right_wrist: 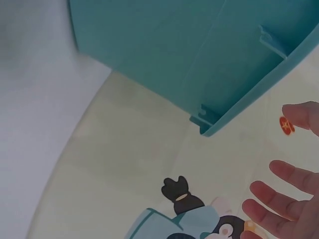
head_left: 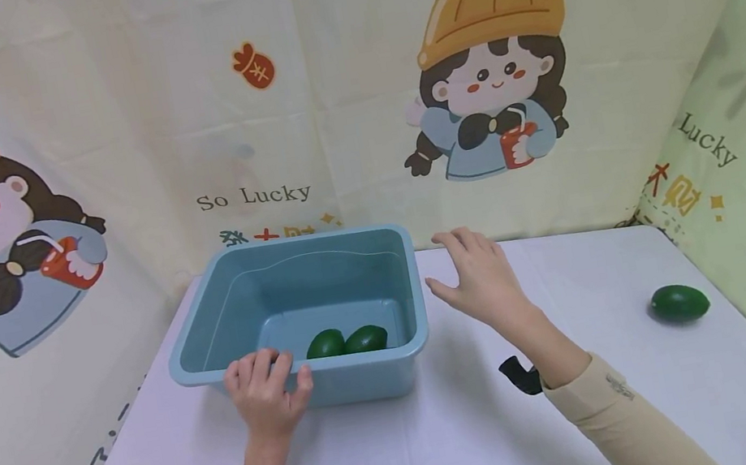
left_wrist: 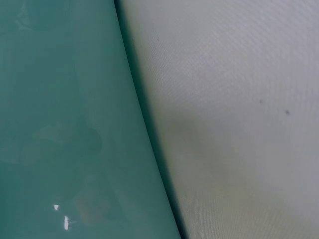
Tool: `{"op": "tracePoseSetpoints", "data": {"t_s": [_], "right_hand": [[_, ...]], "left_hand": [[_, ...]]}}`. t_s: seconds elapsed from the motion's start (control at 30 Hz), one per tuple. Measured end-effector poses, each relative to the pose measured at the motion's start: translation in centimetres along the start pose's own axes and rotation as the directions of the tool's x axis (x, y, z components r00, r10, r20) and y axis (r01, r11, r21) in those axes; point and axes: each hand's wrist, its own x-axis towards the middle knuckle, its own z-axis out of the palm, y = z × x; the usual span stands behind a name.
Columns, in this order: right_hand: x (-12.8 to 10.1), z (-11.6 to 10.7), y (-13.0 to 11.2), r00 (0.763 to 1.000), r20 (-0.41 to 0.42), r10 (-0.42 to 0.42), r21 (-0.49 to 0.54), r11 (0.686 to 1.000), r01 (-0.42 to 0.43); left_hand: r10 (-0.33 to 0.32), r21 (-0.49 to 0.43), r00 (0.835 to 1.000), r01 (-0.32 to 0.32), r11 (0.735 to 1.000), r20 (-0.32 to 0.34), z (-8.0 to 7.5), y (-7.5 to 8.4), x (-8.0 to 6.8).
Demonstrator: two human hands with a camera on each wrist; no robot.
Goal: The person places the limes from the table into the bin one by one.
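Note:
A blue plastic basin (head_left: 339, 382) stands on the table with two glossy dark green oval fruits (head_left: 365, 339), avocado-like, lying inside near its front wall. My left hand (head_left: 267, 394) grips the front rim toward the left corner, fingers hooked over the edge and thumb outside. The left wrist view shows only the basin's wall (left_wrist: 65, 109) beside the white cloth. Off the basin's right side hangs my right hand (head_left: 481, 280), fingers spread and holding nothing. In the right wrist view its fingers (right_wrist: 279, 199) are apart from the basin's rim (right_wrist: 249, 104).
A third green fruit (head_left: 679, 303) lies on the white tablecloth (head_left: 638, 402) at the far right. Cream cloth walls (head_left: 352, 104) with cartoon prints rise behind the table and on both sides. The basin's far side is close to the back wall.

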Motion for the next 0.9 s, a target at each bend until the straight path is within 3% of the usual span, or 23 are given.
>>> {"op": "tracePoseSetpoints", "data": {"t_s": [0.6,0.9], "right_hand": [[-1.9,-0.2,2.4,0.997,-0.082,0.002,-0.035,0.999,-0.005],[-3.0,-0.4,4.0,0.996,-0.084,0.039,-0.027,0.999,-0.041]], "left_hand": [[0.005,-0.019,0.999,-0.006,1.000,-0.033,-0.2,-0.1,0.0],[0.002,-0.023,0.999,-0.003,1.000,-0.033,-0.3,-0.2,-0.1]]}}
